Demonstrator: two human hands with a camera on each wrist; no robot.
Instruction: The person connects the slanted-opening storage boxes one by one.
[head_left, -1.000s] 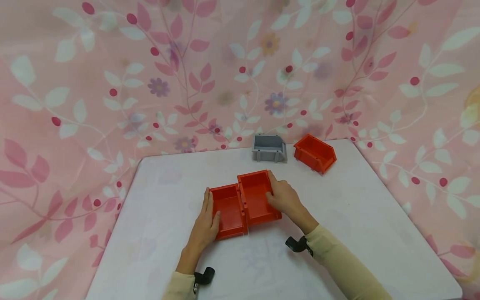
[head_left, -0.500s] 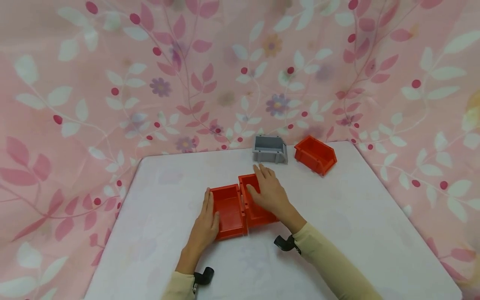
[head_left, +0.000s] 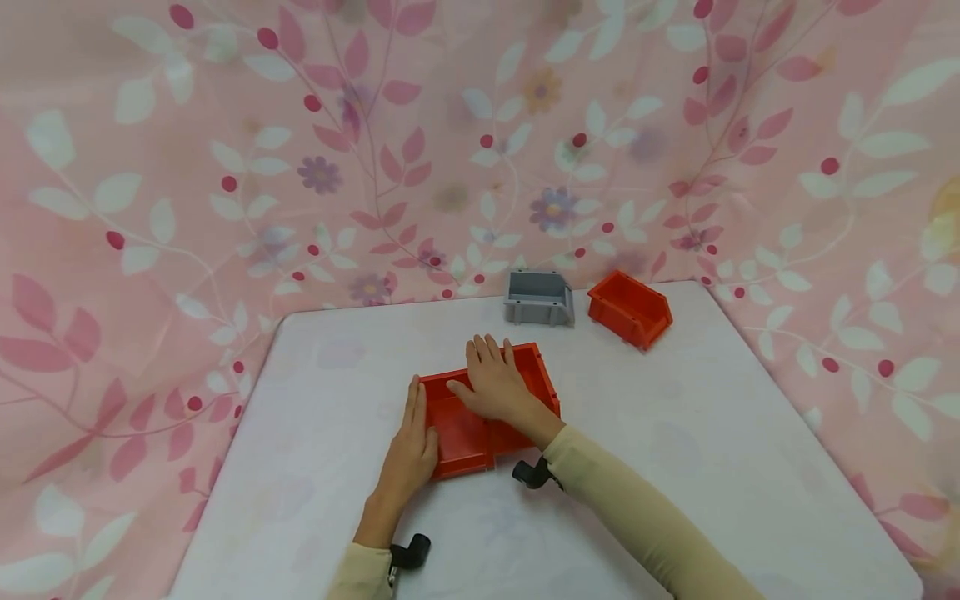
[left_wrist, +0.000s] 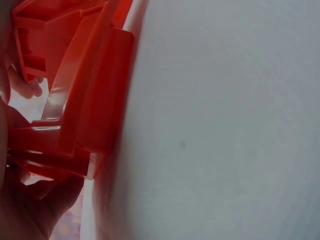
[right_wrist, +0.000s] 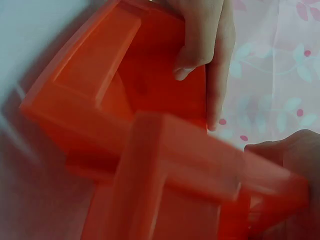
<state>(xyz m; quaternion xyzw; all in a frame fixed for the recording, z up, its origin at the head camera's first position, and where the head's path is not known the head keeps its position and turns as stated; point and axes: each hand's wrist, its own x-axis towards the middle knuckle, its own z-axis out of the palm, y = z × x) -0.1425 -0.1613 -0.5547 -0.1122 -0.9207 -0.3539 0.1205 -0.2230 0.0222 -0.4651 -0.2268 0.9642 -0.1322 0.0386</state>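
Observation:
Two red plastic storage bins, a left one (head_left: 459, 435) and a right one (head_left: 537, 372), stand side by side on the white tabletop, the right one set a little farther back. Against the left bin's outer side lies my left hand (head_left: 405, 446), its thumb over the rim, so it grips that wall. The right wrist view also shows this thumb inside the bin and fingers outside. My right hand (head_left: 498, 387) is over the seam between the bins with extended fingers, thumb toward the left bin. It hides most of the seam.
Toward the back of the table (head_left: 322, 367) stand a grey bin (head_left: 536, 310) and another red bin (head_left: 628, 310), both of the same kind. A pink floral curtain (head_left: 420, 167) hangs right behind and around the table.
My right hand has let go of the right bin's outer side and moved left across it to the seam. The left hand and both back bins have stayed in place.

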